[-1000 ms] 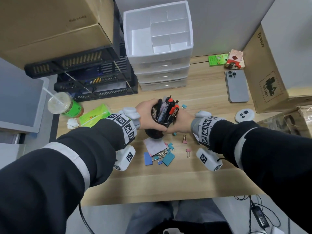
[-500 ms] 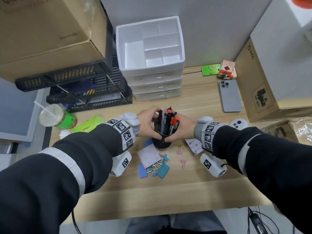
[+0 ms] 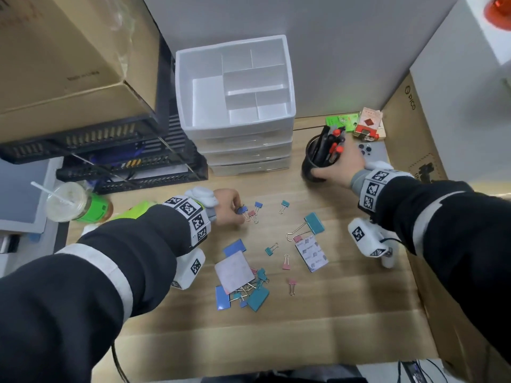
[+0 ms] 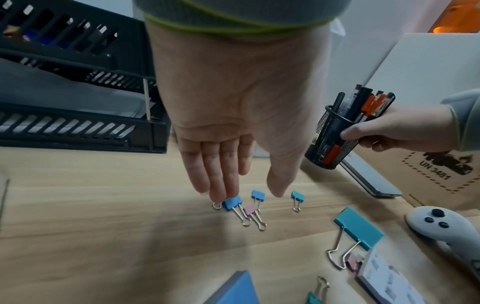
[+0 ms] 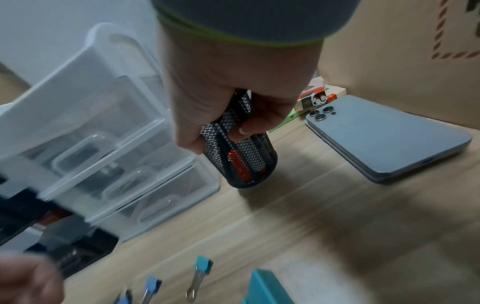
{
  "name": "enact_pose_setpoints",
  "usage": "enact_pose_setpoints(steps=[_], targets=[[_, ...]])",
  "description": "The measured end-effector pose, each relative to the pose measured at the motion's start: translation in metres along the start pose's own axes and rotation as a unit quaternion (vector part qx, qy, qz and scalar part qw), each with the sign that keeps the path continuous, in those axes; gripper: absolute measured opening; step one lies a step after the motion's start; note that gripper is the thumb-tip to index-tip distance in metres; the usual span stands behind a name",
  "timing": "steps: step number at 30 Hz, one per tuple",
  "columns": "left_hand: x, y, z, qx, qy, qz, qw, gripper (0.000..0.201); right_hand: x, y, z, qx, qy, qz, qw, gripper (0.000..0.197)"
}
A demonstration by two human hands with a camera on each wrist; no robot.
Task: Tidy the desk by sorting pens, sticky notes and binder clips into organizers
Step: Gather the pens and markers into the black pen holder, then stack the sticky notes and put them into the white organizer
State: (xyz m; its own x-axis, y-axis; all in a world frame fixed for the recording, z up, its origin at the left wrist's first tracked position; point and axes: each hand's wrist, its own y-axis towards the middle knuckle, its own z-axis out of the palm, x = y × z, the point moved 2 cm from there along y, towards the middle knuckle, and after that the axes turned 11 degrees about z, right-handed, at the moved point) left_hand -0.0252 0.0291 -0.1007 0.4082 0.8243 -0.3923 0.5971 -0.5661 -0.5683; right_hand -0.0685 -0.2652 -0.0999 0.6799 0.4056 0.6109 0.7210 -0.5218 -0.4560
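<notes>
Item one, my right hand [image 3: 341,165]: fingers and thumb wrapped round the black mesh pen cup [image 3: 318,161], held tilted just off the desk [image 3: 345,313] beside the phone [image 5: 384,139]; I judge I am carrying it clear of the sorting area to park it at the back right. The pens [image 4: 363,105] are bunched inside, long axes running with the cup, tips down, caps leaning up and away from the white drawer organizer [image 3: 235,87]. Item two, my left hand [image 4: 233,102]: fingers straight and close together, thumb apart, fingertips [image 4: 221,197] touching the wire loop of a small blue binder clip [image 4: 233,202]; nothing pinched yet, seemingly about to gather it. That clip lies flat, body toward my fingers, wire handles pointing back toward me, a pink clip [image 4: 250,209] touching it. Item three: more clips, a large teal clip [image 3: 313,223] and sticky note pads [image 3: 234,270] lie scattered mid-desk, unsorted; organizer compartments look empty.
</notes>
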Motion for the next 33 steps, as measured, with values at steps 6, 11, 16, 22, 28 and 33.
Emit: enact_pose_setpoints(steps=[6, 11, 16, 22, 28, 33], targets=[[0.023, 0.002, 0.004, 0.019, -0.011, -0.034, 0.999, 0.033, 0.014, 0.030, 0.009, -0.036, -0.020, 0.026, 0.999, 0.103], [0.037, 0.005, 0.013, 0.024, -0.017, -0.056, 0.998, 0.033, 0.023, 0.047, 0.023, -0.028, 0.000, 0.021, 0.999, 0.100], [0.044, 0.004, 0.023, 0.026, -0.029, -0.064, 0.997, 0.037, 0.023, 0.056, 0.030, -0.027, 0.009, 0.013, 1.000, 0.098], [0.039, 0.000, 0.023, 0.020, -0.037, -0.061, 0.997, 0.032, 0.015, 0.051, 0.034, -0.007, 0.070, 0.030, 0.997, 0.107], [0.034, -0.012, 0.035, 0.030, -0.031, -0.059, 0.997, 0.027, -0.006, 0.029, 0.048, -0.021, 0.085, 0.055, 0.995, 0.055], [0.034, -0.020, 0.046, 0.064, -0.009, -0.068, 0.996, 0.034, -0.018, -0.004, 0.062, 0.014, 0.039, 0.013, 0.999, 0.022]])
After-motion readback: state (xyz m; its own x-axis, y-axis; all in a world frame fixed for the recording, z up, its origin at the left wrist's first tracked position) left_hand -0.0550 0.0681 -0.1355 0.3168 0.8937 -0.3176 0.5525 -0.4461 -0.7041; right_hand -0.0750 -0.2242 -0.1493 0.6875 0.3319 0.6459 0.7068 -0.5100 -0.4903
